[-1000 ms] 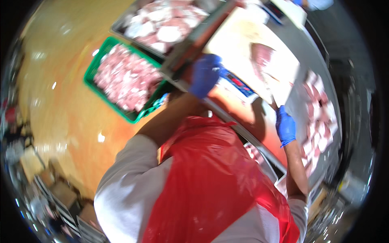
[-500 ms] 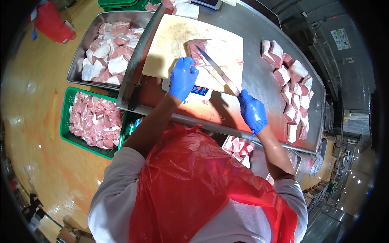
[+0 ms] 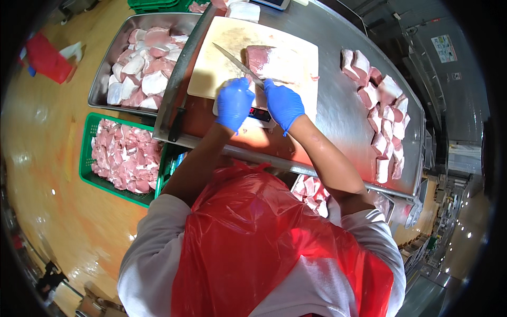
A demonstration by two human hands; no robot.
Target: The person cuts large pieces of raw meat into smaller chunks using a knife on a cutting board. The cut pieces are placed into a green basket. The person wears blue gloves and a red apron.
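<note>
A slab of raw meat (image 3: 260, 59), pink with a pale fatty side, lies on the white cutting board (image 3: 211, 68). My right hand (image 3: 284, 104), in a blue glove, is closed round the handle of a long knife (image 3: 235, 61). The blade points to the far left, crossing the board just left of the slab. Close beside it, in front of the slab, is my left hand (image 3: 235, 103), also gloved in blue. Its fingers are closed, with a small pinkish bit of meat at the fingertips; most of it is hidden. Under the board's near edge sits a digital scale (image 3: 260, 114).
Cut meat chunks (image 3: 388, 124) lie along the steel table's right side. On the left stand a metal tray (image 3: 97, 79) and a green crate (image 3: 84, 153), both full of meat. A second knife (image 3: 177, 125) rests at the table's left edge. A person in red (image 3: 48, 58) is far left.
My right hand has swung left with the knife, from beside the board to close by my left hand. The blade now lies left of the slab. My left hand has shifted slightly nearer me.
</note>
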